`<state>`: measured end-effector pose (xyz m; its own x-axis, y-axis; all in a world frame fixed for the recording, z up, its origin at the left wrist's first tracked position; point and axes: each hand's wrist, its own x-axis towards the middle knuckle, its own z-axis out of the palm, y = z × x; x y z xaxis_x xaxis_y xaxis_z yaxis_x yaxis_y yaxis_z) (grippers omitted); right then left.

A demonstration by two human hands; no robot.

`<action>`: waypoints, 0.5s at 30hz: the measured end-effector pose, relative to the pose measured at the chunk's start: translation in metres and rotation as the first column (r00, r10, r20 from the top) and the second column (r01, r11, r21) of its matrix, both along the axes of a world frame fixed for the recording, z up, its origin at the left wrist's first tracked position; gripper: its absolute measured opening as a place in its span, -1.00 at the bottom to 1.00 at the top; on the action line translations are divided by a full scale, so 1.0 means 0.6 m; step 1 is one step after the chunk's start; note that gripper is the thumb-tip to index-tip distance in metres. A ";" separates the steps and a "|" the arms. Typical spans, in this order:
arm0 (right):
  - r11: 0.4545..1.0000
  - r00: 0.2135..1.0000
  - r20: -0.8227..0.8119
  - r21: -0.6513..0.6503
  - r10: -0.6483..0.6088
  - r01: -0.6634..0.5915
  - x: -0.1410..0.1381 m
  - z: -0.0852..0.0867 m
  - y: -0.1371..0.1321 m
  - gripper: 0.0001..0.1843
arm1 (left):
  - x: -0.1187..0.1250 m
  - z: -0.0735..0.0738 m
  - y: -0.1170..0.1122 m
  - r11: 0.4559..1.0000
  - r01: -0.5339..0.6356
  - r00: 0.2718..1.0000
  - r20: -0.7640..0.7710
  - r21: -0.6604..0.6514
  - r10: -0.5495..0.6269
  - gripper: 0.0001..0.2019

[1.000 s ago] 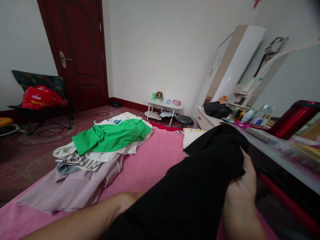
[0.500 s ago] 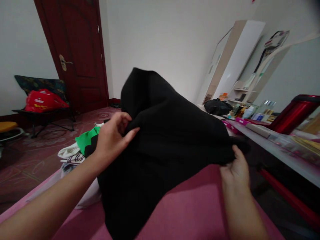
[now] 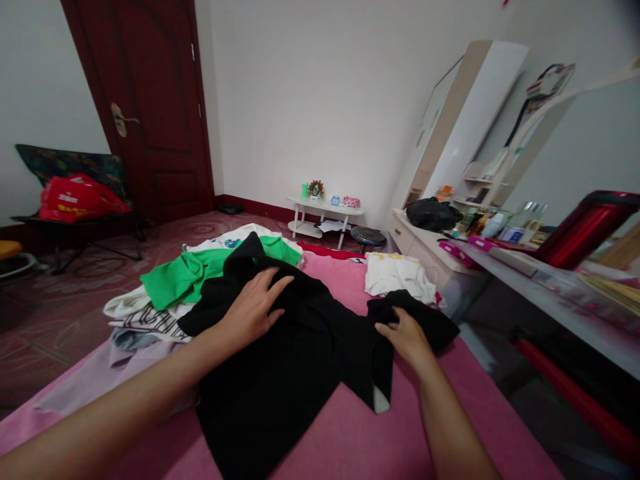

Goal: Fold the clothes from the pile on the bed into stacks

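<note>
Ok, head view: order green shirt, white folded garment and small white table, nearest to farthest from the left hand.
1. Green shirt, just left of the left hand.
2. White folded garment, right side of the bed.
3. Small white table, by the far wall.

Left hand and right hand lie on the shirt, on the bed — clothes pile left (partly beneath), folded garment behind.

Pink bed: black garment, clothes pile, white garment.
</note>
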<state>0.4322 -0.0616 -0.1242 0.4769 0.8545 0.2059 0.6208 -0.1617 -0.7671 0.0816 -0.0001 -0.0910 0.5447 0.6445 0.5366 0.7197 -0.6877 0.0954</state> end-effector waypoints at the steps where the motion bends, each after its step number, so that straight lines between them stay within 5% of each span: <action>1: 0.996 0.994 0.109 -0.081 -0.025 0.034 -0.004 0.007 -0.003 -0.50 | 0.009 0.007 0.003 0.999 0.029 1.000 0.002 0.020 -0.029 -0.42; 4: 0.975 0.972 0.227 -0.195 -0.060 0.106 -0.010 0.029 -0.014 -0.66 | 0.038 0.027 0.018 0.989 0.123 0.992 0.005 0.088 -0.124 -0.52; 8: 0.959 0.961 -0.204 -0.178 0.185 -0.222 -0.029 0.042 -0.022 -0.63 | 0.080 0.029 0.052 0.973 0.214 0.969 -0.147 0.081 -0.201 -0.48; 11: 0.949 0.867 -0.421 -0.037 0.269 -0.312 -0.045 0.035 -0.021 -0.65 | 0.108 0.009 0.085 0.974 0.197 0.940 -0.261 -0.111 -0.220 -0.17; 15: 0.982 0.887 -0.433 -0.014 0.163 -0.188 -0.034 0.018 -0.017 -0.39 | 0.133 -0.017 0.122 0.882 0.130 0.907 -0.306 -0.452 -0.291 0.23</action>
<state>0.4121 -0.0718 -0.1134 0.3495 0.9364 -0.0326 0.2564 -0.1291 -0.9579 0.1614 0.0734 -0.1013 0.7931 0.6090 -0.0083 0.6012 -0.7806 0.1708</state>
